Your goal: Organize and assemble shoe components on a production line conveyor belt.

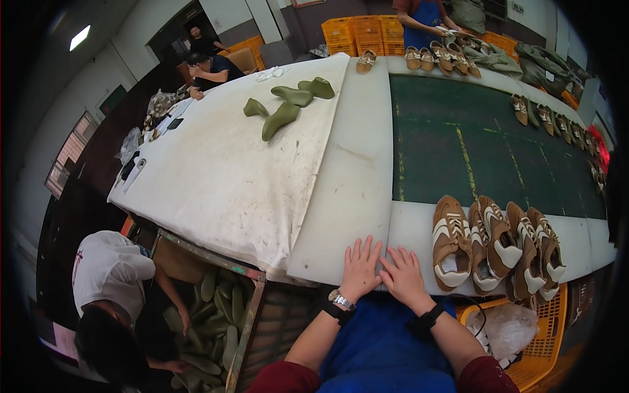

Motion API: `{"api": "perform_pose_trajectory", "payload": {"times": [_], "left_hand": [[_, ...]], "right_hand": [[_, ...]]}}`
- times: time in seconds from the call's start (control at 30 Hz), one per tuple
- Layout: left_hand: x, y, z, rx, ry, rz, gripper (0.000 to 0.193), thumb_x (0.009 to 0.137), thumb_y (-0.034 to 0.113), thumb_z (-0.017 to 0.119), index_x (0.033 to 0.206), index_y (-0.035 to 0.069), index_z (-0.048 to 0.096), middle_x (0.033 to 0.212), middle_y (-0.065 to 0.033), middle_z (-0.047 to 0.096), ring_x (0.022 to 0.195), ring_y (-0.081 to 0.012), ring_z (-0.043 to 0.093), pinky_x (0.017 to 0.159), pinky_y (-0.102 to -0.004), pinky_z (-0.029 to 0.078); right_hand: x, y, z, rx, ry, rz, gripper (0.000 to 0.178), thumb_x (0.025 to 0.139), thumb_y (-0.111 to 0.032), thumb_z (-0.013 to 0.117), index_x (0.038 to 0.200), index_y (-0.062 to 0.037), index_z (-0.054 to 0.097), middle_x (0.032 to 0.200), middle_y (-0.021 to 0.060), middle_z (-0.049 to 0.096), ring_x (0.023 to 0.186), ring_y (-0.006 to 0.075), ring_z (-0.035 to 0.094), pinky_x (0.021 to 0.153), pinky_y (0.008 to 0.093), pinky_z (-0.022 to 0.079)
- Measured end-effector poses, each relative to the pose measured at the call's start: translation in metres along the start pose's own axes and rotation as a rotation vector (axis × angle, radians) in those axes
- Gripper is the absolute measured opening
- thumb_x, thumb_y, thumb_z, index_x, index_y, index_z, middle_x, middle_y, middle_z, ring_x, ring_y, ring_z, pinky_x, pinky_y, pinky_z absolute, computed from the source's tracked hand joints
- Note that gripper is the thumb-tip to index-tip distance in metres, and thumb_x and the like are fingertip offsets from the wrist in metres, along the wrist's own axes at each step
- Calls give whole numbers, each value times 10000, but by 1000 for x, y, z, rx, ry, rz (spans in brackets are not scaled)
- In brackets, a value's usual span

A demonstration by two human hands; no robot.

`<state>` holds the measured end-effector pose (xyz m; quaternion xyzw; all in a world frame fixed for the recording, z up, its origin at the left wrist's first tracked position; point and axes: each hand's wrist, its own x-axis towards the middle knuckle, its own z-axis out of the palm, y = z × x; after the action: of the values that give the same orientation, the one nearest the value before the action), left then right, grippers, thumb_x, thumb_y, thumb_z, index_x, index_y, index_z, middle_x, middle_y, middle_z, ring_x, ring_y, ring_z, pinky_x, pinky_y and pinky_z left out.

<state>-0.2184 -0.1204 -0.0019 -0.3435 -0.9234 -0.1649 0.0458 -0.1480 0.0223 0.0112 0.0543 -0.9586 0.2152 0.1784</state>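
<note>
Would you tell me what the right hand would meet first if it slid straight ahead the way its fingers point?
The right hand points up-left across the white table edge. Bare surface lies ahead; the green shoe lasts far off look like the first objects, though depth is unclear.

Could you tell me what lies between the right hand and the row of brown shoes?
Nothing: in the head view, only bare white table edge separates the right hand from the nearest of the brown shoes.

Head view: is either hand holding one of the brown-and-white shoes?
No. The left hand and right hand lie flat and empty on the white table edge, beside the row of brown-and-white shoes.
</note>
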Motion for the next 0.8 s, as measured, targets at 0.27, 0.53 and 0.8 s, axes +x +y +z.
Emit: {"api": "perform_pose_trajectory", "payload": {"times": [0.27,0.53,0.8], "left_hand": [[-1,-1,3,23,5,-2,788,719,320,667,1417,150,343,1486,-142,271,1345,-385,262,1058,-574,228],[-1,0,2,26,17,2,791,717,334,670,1415,151,347,1483,-141,278,1340,-384,275,1055,-571,234],[-1,-1,3,27,7,8,787,723,339,667,1416,155,344,1484,-140,275,1336,-386,278,1055,-574,231]], "right_hand": [[-1,1,1,8,0,-8,353,840,-279,593,1149,-108,609,1285,134,502,1232,352,411,1030,526,288],[-1,2,3,7,-2,-3,354,845,-299,592,1148,-116,608,1285,127,510,1233,342,417,1038,526,278],[-2,1,2,-9,8,1,347,843,-303,592,1135,-117,619,1287,124,510,1233,336,420,1034,530,285]]}}
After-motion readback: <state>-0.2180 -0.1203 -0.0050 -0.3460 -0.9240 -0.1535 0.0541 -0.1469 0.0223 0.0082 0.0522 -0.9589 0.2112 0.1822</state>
